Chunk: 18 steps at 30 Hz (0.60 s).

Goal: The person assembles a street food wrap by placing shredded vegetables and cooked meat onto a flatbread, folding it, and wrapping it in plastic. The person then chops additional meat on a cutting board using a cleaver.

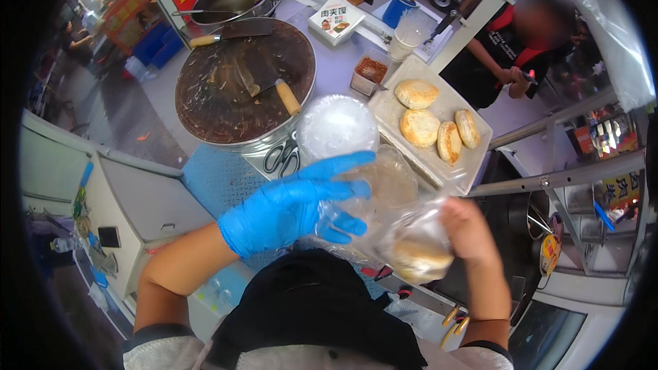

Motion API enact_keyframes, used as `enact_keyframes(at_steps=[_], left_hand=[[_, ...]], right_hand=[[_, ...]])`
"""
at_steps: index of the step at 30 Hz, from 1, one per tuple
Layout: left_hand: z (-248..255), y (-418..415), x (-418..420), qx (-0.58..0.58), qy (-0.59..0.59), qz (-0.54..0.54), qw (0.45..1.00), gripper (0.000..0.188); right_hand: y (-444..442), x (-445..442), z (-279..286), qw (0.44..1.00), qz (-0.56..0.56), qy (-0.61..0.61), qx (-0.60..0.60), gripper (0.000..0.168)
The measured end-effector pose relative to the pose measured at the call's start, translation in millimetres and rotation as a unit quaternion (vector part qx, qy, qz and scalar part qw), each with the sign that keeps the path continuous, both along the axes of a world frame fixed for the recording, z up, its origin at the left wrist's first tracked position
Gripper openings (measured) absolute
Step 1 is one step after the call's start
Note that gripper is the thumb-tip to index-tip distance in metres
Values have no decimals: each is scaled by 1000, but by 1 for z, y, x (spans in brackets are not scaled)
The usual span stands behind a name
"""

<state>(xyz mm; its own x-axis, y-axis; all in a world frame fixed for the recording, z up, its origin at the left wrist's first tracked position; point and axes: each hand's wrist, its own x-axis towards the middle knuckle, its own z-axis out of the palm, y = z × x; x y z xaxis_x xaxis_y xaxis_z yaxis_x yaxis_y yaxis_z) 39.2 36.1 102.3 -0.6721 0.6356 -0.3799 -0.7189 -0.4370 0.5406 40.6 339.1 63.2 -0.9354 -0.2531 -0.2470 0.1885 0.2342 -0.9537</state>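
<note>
My right hand (465,228), bare and blurred, grips the upper part of a clear plastic bag (411,221). A browned flatbread bun (419,257) sits low in that bag. What is inside the bun cannot be made out. My left hand (303,200) wears a blue disposable glove and has its fingers spread. Loose clear plastic film (334,213) shows around its lower fingers; whether they pinch it is unclear. Just beyond the glove stands a round stack wrapped in clear plastic (336,126). A metal tray (406,162) with several browned flatbreads (420,127) lies ahead of my right hand.
A round chopping block (205,97) bears two wooden-handled cleavers (288,97). Black scissors (282,159) lie beside it. Behind are a wok (226,0), a printed food box (335,19) and a tub of red seasoning (370,69). A person (501,46) stands beyond the counter at right.
</note>
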Motion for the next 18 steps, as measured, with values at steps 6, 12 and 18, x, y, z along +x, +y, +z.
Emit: enact_keyframes(at_steps=[6, 12, 18], left_hand=[[-9, 12, 21, 57, 17, 38, 997, 61], [-15, 16, 8, 127, 34, 184, 974, 54], [-13, 9, 6, 156, 30, 198, 967, 52]], right_hand=[[-76, 14, -91, 971, 16, 221, 87, 13], [-114, -8, -128, 878, 96, 342, 321, 24], [-61, 58, -77, 923, -164, 247, 246, 38]])
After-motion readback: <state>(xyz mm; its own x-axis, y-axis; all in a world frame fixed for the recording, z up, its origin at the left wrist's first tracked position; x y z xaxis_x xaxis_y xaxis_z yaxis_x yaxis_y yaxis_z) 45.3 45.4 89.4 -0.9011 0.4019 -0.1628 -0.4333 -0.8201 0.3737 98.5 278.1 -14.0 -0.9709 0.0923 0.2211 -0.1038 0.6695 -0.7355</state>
